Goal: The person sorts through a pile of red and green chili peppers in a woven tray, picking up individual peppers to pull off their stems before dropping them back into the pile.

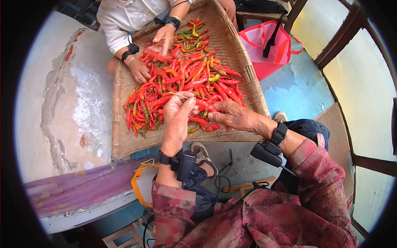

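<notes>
A red chili pepper [203, 104] is stretched level between my two hands over the near edge of the pile. My left hand [178, 113] pinches its stem end, where a thin pale-green stem sticks out past the fingers. My right hand [233, 115] is closed on the pepper's other end, thumb against the fingers. Beneath and beyond them spreads a heap of chili peppers [192, 70], mostly red, some green or orange. It lies in a large woven tray [142, 142] with a raised rim.
Across the tray, another person's hands [139, 69] reach into the peppers. A pink-and-white bag [269, 45] stands right of the tray. Below are a yellow-edged white bag [142, 186], a black cable [221, 175] and a wooden stool [124, 237]. A worn wall [78, 99] rises at left.
</notes>
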### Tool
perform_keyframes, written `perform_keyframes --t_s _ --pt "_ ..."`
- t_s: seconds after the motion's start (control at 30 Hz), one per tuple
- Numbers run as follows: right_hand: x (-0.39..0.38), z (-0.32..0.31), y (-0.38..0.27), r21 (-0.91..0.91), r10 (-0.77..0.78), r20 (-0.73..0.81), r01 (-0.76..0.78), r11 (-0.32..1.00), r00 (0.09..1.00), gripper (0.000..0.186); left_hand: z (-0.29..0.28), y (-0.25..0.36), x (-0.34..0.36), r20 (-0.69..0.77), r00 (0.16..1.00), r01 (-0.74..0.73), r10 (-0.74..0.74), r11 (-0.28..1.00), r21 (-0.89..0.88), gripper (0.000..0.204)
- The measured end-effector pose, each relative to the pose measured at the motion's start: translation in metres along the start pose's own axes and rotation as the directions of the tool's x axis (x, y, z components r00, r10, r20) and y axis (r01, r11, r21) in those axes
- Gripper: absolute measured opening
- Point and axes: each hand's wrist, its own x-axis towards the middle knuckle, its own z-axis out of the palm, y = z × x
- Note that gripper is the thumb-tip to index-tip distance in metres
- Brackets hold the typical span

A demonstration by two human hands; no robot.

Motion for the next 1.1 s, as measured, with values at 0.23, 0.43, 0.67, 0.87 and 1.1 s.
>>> perform_keyframes --t_s 0.23,0.43,0.67,0.87,1.1 --pt "0.002 0.003 -0.006 0.219 -0.081 -0.164 0.117 0.969 0.983 0.037 -0.084 0.023 0.012 -0.542 0.828 -0.297 0.144 0.932 -0.207 0.017" --pt "-0.004 -0.021 -0.012 0.192 -0.083 -0.490 0.200 0.961 0.868 0.030 -0.077 0.007 0.021 -0.503 0.852 -0.129 -0.143 0.875 -0.467 0.024" --pt "-0.005 -0.019 -0.013 0.016 -0.197 -0.510 0.239 0.971 0.837 0.026 0.022 -0.035 0.006 0.199 0.953 -0.264 0.230 0.296 0.918 0.022" --pt "-0.004 -0.022 -0.011 0.017 -0.218 -0.511 0.263 0.965 0.832 0.020 0.014 -0.033 0.011 0.196 0.951 -0.247 0.239 0.204 0.947 0.018" --pt "-0.001 -0.011 0.004 -0.863 -0.701 -0.238 0.184 0.470 0.673 0.014 0.035 -0.010 -0.003 0.238 0.930 -0.348 0.280 0.464 0.815 0.022"
